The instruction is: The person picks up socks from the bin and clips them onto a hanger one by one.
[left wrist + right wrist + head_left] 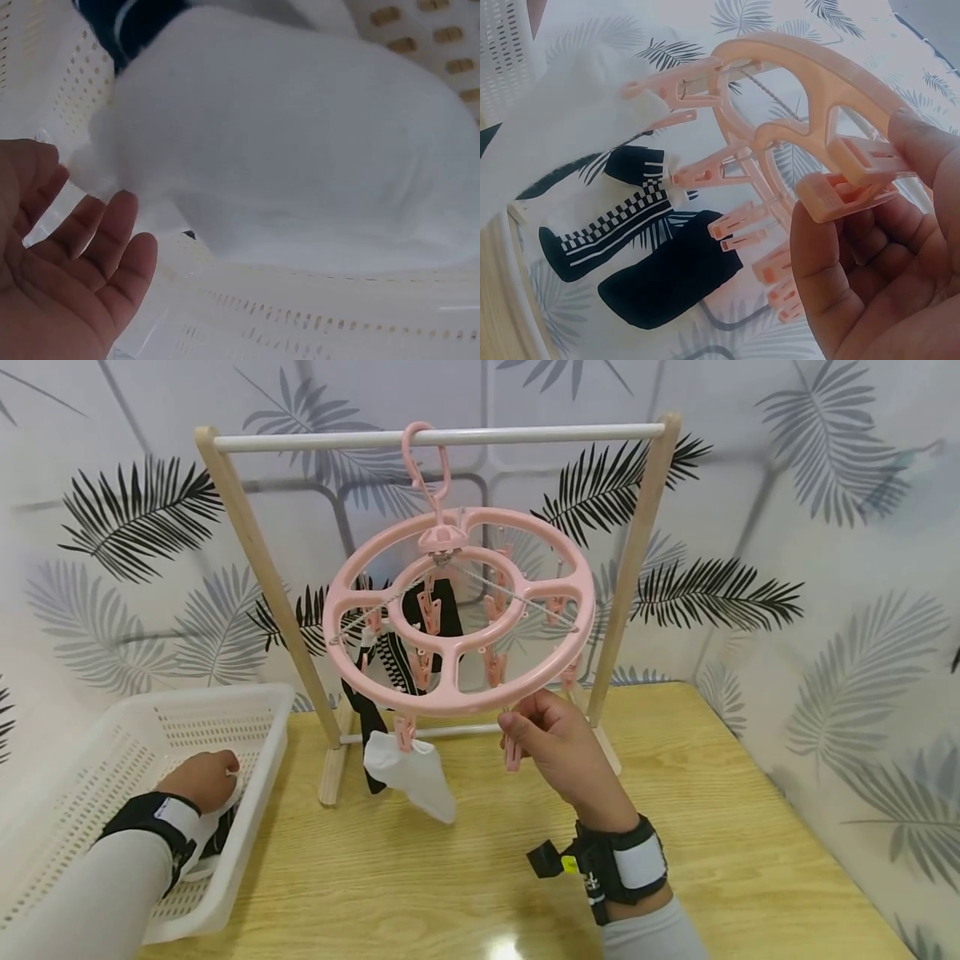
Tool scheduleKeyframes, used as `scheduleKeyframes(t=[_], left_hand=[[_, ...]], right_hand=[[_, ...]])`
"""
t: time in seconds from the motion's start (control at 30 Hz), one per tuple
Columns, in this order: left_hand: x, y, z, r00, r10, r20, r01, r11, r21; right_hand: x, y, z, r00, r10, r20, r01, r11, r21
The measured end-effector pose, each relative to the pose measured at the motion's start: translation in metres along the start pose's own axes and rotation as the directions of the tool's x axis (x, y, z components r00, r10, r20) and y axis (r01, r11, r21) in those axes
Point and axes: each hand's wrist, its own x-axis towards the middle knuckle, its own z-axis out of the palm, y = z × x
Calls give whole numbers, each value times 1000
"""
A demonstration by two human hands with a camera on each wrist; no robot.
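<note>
My left hand (pixel 201 779) is down in the white basket (pixel 281 727). In the left wrist view, thumb and index finger pinch the edge of a white sock (pixel 300 142), the other fingers loosely bent. My right hand (pixel 558 747) holds a pink clothes peg (pixel 512 753) under the front rim of a round pink drying hanger (pixel 450 700). Thumb and fingers lie on either side of the peg, whose jaws face the right wrist camera. Left of this hand, a white sock (pixel 416 775) hangs from another peg (pixel 405 733).
The hanger hooks over a white rail (pixel 540 435) on a wooden stand (pixel 637 552). Behind its front rim hang a black sock (pixel 671 274), a black-and-white checked sock (pixel 611 225) and several pegs. Dark fabric (pixel 221 831) lies in the basket on the wooden table (pixel 420 893).
</note>
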Motion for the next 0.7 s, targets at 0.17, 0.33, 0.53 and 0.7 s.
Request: scheduleKeyframes(t=[0.17,0.33,0.53,0.7], left_hand=[[-7,2,-2,997,-47,-59,50,998,42],[-9,-4,-1,991,-70,-110,72,997,18],[-8,-18,6,991,-47,-128,45,999,-15],[-7,-23,8,976,-111,-187,89,989,-121]], right_hand=[[0,-1,0,1000,3,0,-3,1000,5],[0,-1,0,1000,13,-1,-13,1000,11],[0,-1,0,1000,0,12,0,1000,12],[0,-1,-1,999,-24,25,24,1000,3]])
